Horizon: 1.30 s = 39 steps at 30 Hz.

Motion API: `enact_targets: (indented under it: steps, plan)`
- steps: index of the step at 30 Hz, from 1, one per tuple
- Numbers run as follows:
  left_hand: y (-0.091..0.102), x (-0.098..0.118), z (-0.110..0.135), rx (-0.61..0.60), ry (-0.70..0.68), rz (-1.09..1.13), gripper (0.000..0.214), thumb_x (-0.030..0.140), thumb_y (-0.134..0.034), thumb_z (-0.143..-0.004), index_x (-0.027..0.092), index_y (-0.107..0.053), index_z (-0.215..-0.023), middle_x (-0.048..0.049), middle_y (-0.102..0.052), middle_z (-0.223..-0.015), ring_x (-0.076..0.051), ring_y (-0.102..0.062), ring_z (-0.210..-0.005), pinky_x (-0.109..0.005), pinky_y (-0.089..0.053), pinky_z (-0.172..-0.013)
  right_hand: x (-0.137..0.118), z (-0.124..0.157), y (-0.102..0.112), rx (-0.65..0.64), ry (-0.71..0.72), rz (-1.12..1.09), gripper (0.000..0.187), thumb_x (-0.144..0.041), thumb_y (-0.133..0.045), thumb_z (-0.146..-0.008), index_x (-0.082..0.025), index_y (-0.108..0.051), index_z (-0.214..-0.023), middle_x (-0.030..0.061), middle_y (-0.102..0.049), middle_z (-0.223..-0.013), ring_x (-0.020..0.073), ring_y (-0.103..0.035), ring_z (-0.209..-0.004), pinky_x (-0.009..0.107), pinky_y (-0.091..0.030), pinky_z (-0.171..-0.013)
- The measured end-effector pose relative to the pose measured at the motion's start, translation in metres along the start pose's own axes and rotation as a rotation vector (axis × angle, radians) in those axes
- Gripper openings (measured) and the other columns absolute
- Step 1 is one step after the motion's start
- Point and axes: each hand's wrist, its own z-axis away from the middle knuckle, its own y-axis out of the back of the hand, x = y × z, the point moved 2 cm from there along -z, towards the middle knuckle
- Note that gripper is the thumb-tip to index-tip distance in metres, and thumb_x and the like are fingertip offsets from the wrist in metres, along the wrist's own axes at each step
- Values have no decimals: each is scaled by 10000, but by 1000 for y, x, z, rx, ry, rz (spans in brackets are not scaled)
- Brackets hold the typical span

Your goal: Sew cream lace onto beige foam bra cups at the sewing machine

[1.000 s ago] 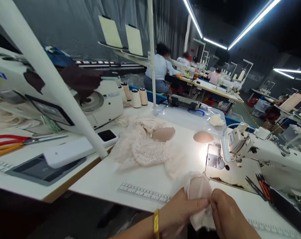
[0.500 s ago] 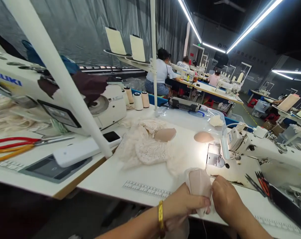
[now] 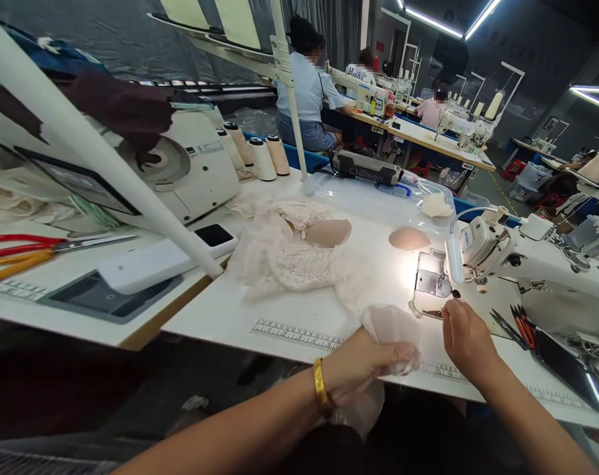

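My left hand (image 3: 363, 369), with a gold bangle at the wrist, is closed on a pale sheer lace piece (image 3: 388, 326) at the near edge of the white sewing table (image 3: 280, 316). My right hand (image 3: 465, 336) has let the piece go and reaches toward the metal needle plate (image 3: 431, 284) of the white sewing machine (image 3: 522, 264); its fingers are curled and look empty. A heap of cream lace (image 3: 289, 254) with a beige bra cup (image 3: 329, 232) lies in the middle of the table. A second beige cup (image 3: 408, 239) rests near the machine's lamp.
Another sewing machine (image 3: 181, 165) and thread cones (image 3: 260, 155) stand at the left. Red and orange scissors (image 3: 27, 251) and a phone (image 3: 213, 234) lie on the left table. Snips (image 3: 520, 326) lie beside the machine. Other people sew at benches behind.
My right hand left the lace piece and moved up and right toward the needle plate. My left hand stayed on the piece. The view tipped downward.
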Motion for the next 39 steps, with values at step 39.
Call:
enact_targets:
  steps: [39]
  plan:
    - [-13, 4, -12, 132, -156, 145, 359, 384, -884, -704, 108, -715, -860, -60, -689, -772, -188, -633, -709, -309, -547, -638, -53, 35, -40, 86, -1035, -1445, 248, -460, -718, -892, -230, -676, -977, -25, -531, -731, 123, -413, -637, 241, -352, -586]
